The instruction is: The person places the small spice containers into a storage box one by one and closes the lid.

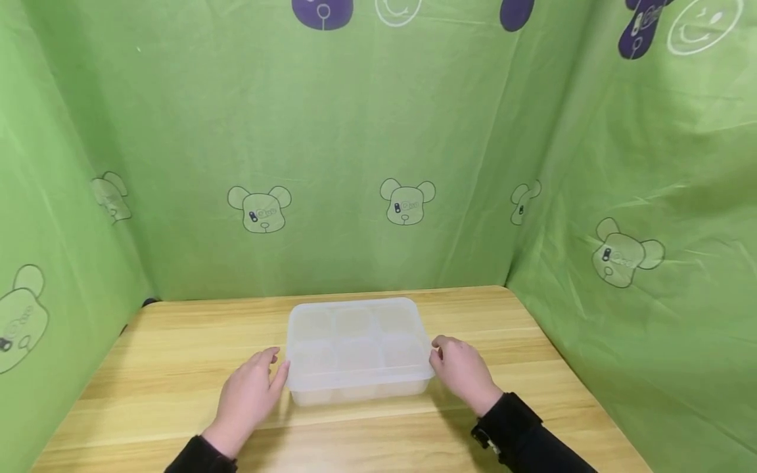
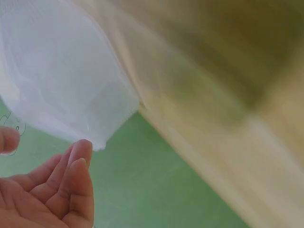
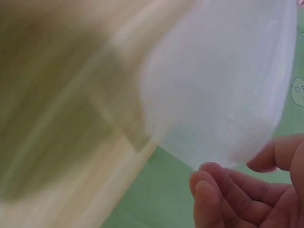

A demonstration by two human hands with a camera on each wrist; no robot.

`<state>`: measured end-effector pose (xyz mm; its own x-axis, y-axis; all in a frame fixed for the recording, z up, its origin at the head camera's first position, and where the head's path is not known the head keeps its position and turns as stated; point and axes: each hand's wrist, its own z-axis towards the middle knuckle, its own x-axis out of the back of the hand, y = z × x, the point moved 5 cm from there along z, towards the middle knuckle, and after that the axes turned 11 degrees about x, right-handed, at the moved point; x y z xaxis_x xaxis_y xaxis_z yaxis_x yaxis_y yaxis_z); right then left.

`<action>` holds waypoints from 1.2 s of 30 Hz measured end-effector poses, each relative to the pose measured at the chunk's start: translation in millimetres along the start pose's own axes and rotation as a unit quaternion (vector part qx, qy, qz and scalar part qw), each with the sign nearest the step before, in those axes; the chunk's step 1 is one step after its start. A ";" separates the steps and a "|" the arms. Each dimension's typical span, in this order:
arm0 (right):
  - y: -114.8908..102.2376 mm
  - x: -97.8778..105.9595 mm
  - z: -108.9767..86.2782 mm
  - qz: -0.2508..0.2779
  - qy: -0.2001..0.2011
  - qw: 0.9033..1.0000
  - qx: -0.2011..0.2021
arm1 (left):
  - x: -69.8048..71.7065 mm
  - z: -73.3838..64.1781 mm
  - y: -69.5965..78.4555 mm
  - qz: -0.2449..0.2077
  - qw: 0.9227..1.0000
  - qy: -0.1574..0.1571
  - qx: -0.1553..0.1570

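Observation:
A frosted white plastic storage box (image 1: 361, 392) stands on the wooden table, with a translucent lid (image 1: 357, 341) on top. Six rounded shapes show faintly through the lid. At its left side is my left hand (image 1: 247, 394), thumb by the lid's near left edge and fingers loosely bent. My right hand (image 1: 464, 371) is at the opposite side, fingertips right at the lid's right edge. In each wrist view, the thumb stands apart from the bent fingers, close to the pale box (image 2: 57, 61).
The wooden table (image 1: 177, 341) extends around the box on all sides. Green cloth (image 1: 331, 131) printed with bear heads hangs behind the table and along its left and right edges. Black sleeves (image 1: 520, 433) cover my forearms.

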<state>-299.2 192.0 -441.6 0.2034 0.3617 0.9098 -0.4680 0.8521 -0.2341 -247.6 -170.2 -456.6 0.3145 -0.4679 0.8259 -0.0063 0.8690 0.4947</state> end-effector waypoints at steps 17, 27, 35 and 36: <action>8.6 60.2 7.6 -0.041 -0.024 0.996 0.080 | 54.0 10.6 4.3 0.081 0.992 -0.036 -0.088; 9.9 76.0 6.9 -0.077 -0.055 0.991 0.094 | 65.6 9.6 7.3 0.099 0.988 -0.053 -0.103; 9.8 75.2 3.2 -0.086 -0.069 0.989 0.099 | 62.7 5.4 5.8 0.099 0.988 -0.046 -0.107; 10.2 74.2 2.6 -0.087 -0.068 0.989 0.101 | 61.9 5.0 4.5 0.100 0.988 -0.045 -0.107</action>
<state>-291.2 226.6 -375.6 0.1839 0.1503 0.9714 -0.6010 0.7992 -0.0099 -232.9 -196.1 -401.9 0.2421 -0.2884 0.9264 0.1436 0.9550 0.2597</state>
